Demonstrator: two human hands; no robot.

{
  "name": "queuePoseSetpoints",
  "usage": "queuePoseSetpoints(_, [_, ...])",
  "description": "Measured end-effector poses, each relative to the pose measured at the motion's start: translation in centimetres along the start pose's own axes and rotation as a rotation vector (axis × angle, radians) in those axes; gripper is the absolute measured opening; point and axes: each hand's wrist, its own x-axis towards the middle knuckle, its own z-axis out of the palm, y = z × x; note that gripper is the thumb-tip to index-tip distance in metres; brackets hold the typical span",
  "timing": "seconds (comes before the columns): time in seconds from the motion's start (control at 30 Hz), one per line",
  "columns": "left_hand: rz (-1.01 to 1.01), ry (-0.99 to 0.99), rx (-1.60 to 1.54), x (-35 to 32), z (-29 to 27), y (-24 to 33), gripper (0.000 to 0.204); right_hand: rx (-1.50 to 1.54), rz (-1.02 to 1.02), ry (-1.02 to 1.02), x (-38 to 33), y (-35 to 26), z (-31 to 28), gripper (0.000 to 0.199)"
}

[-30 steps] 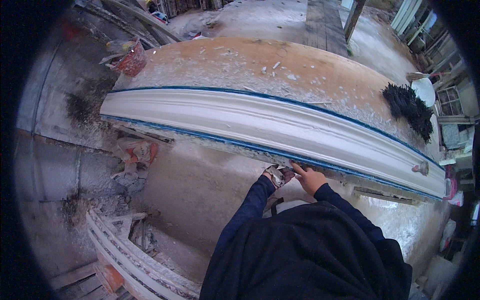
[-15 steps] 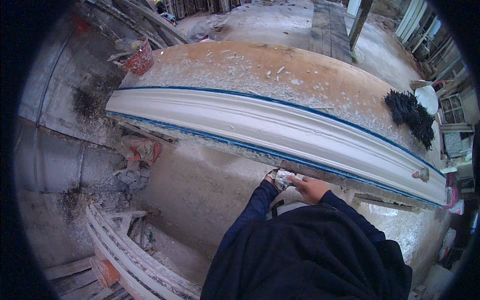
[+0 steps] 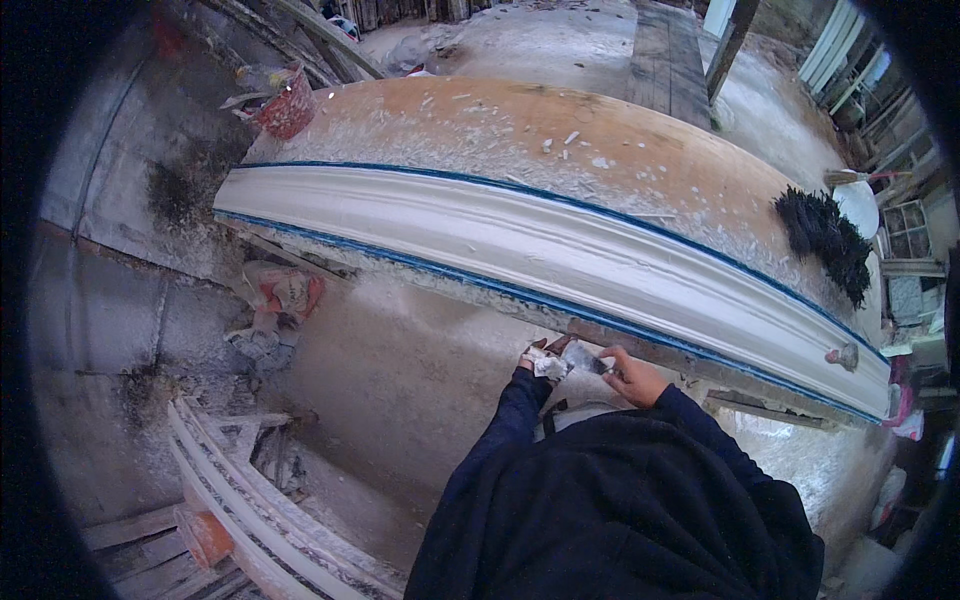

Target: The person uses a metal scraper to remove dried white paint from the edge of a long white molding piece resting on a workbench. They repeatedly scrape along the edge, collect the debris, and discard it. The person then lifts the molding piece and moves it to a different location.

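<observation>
Dusty workshop floor (image 3: 380, 370), pale residue throughout. Worktop (image 3: 480, 105): orange-brown, strewn with white chips; long white moulding (image 3: 520, 235) along its near edge, blue strips either side. Left hand (image 3: 538, 353): fingers curled around a white lump (image 3: 549, 368), just short of that edge. Right hand (image 3: 636, 380): fingers pinched on a flat grey blade (image 3: 583, 356), beside the lump. Printed sack (image 3: 287, 291), lower left: lettering too blurred to read from where I stand.

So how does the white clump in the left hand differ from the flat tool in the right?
The white clump looks lumpy, the flat tool plate-like. The clump is whiter, the tool greyer. The clump sits in the left hand, the tool in the right hand. Both are hand-held, close together.
</observation>
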Motion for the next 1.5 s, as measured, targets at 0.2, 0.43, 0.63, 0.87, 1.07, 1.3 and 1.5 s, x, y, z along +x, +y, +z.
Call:
queuePoseSetpoints(0.2, [0.209,0.314,0.103,-0.2,4.0,-1.5,0.054,-0.195,0.152,0.280,1.0,0.9,0.6,0.026])
queuePoseSetpoints(0.43, [0.181,0.253,-0.023,-0.4,3.2,0.9,0.052,-0.254,0.089,0.309,2.9,1.3,2.0,0.023])
queuePoseSetpoints(0.63, [0.189,0.356,0.016,-0.9,4.4,1.4,0.055,-0.381,0.109,0.272,0.5,1.0,0.4,0.021])
queuePoseSetpoints(0.87, [0.158,0.398,-0.065,-0.8,5.4,1.4,0.049,-0.334,0.115,0.259,1.5,-0.1,1.8,0.016])
queuePoseSetpoints(1.07, [0.053,0.331,0.012,-0.7,4.5,2.2,0.047,-0.314,0.105,0.308,2.3,0.3,3.2,0.016])
queuePoseSetpoints(1.3, [0.038,0.382,-0.007,-0.1,4.7,2.1,0.049,-0.248,0.068,0.297,2.3,0.5,3.0,0.023])
queuePoseSetpoints(1.5, [0.013,0.347,0.033,-0.4,4.6,2.5,0.051,-0.368,0.114,0.221,-0.3,2.1,2.6,0.046])
